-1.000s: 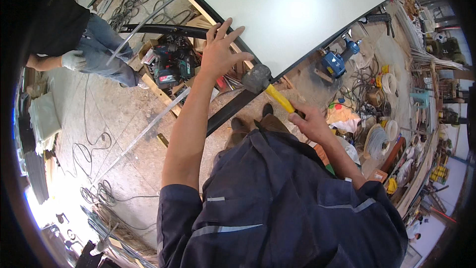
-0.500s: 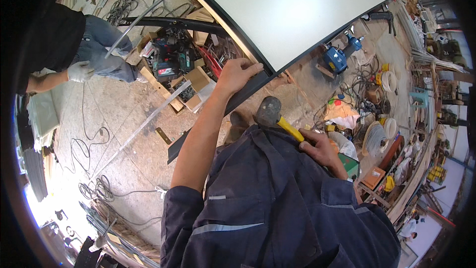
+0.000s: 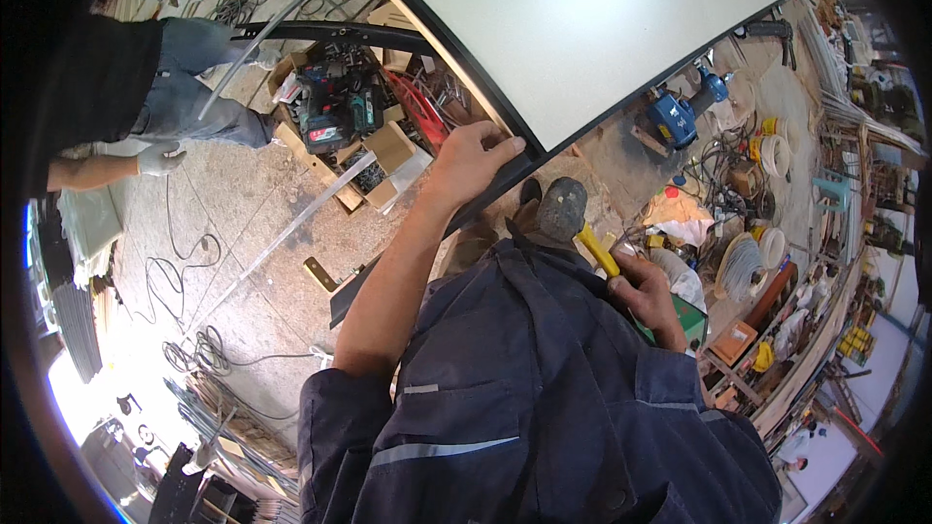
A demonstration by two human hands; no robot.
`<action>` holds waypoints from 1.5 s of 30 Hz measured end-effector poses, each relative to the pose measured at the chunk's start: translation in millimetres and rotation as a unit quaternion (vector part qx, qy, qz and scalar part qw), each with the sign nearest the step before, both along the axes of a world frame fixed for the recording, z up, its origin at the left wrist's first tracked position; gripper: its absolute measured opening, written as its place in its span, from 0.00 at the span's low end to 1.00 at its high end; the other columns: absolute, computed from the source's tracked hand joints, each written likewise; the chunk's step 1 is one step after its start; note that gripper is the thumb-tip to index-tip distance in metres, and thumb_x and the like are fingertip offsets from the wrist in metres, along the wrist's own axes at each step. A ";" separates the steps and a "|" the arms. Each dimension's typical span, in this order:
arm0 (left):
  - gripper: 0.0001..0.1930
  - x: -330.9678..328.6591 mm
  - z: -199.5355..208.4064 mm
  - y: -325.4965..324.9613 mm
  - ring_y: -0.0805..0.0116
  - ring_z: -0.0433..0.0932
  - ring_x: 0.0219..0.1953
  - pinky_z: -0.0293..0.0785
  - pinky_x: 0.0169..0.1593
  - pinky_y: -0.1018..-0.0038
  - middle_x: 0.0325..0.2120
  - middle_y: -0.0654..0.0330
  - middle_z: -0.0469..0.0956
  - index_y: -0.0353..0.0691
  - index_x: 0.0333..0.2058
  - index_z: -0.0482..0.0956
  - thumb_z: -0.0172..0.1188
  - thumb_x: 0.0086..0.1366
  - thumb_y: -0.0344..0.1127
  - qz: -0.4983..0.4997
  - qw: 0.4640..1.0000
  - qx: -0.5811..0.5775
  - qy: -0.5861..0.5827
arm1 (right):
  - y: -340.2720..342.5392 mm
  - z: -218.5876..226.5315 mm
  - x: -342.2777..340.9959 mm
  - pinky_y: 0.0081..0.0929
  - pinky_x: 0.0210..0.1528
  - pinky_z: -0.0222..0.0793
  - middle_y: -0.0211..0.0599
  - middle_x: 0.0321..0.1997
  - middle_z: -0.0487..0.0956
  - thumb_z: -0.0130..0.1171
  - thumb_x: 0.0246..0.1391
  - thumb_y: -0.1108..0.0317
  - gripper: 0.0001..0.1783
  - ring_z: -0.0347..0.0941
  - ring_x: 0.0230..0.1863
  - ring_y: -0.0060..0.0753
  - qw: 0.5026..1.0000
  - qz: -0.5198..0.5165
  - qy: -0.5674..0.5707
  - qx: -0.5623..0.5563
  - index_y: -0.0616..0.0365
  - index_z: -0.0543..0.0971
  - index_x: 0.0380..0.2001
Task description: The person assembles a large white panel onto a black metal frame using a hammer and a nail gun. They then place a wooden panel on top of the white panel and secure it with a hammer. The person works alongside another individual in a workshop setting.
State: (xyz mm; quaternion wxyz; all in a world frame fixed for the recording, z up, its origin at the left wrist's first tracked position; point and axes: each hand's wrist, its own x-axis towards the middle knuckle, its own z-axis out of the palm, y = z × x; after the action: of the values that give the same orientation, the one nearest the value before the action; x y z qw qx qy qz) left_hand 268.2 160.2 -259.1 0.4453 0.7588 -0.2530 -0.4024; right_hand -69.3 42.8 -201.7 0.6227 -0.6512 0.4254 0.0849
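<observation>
A white panel (image 3: 602,29) with a dark edge slants across the top of the view. At its near corner my left hand (image 3: 474,167) grips a black edge strip (image 3: 497,184), thumb and fingers closed over it. The strip runs past the corner toward the lower left, partly hidden under my forearm. In front of my body my right hand (image 3: 643,296) is wrapped round the yellow handle of a mallet (image 3: 561,209). The mallet's dark, scuffed head points up and left, apart from the panel.
Left, a co-worker's gloved hand (image 3: 160,157) hangs beside bent legs. Below the panel's left edge sit a crate of power tools (image 3: 335,107) and an open cardboard box (image 3: 390,147). A blue machine (image 3: 672,116), cables and wire coils (image 3: 740,267) crowd the right floor.
My right hand and the mallet sit slightly farther right in view. My left hand still holds the strip at the corner. The co-worker's second glove now shows near the crate.
</observation>
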 end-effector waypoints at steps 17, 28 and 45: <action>0.32 22.7 -29.0 -9.8 0.65 0.83 0.33 0.80 0.36 0.71 0.31 0.50 0.82 0.23 0.52 0.71 0.58 0.72 0.55 0.120 0.949 -0.082 0.280 | -1.9 41.4 74.1 0.18 0.21 0.59 0.29 0.25 0.74 0.49 0.67 0.61 0.17 0.64 0.18 0.17 0.992 0.056 -0.087 0.071 0.62 0.73 0.49; 0.26 48.8 -33.1 -8.1 0.70 0.84 0.30 0.77 0.31 0.76 0.31 0.53 0.84 0.25 0.41 0.82 0.73 0.60 0.49 0.185 0.954 -0.112 0.209 | 5.0 31.0 123.5 0.22 0.22 0.61 0.29 0.22 0.73 0.46 0.69 0.61 0.14 0.64 0.18 0.18 0.985 0.154 0.021 -0.079 0.59 0.72 0.34; 0.28 55.0 -48.8 -11.2 0.67 0.84 0.31 0.80 0.38 0.70 0.30 0.52 0.85 0.24 0.39 0.84 0.72 0.59 0.51 0.176 0.974 -0.075 0.118 | -8.9 38.8 121.9 0.24 0.25 0.61 0.27 0.23 0.71 0.46 0.70 0.61 0.15 0.64 0.21 0.19 0.949 0.222 0.004 -0.225 0.61 0.74 0.35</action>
State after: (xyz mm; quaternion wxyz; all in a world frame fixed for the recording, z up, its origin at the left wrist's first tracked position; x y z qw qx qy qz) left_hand 323.2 149.0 -307.9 0.5914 0.7028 -0.0907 -0.3849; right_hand 52.6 33.9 -162.9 0.4240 -0.8520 0.2801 0.1258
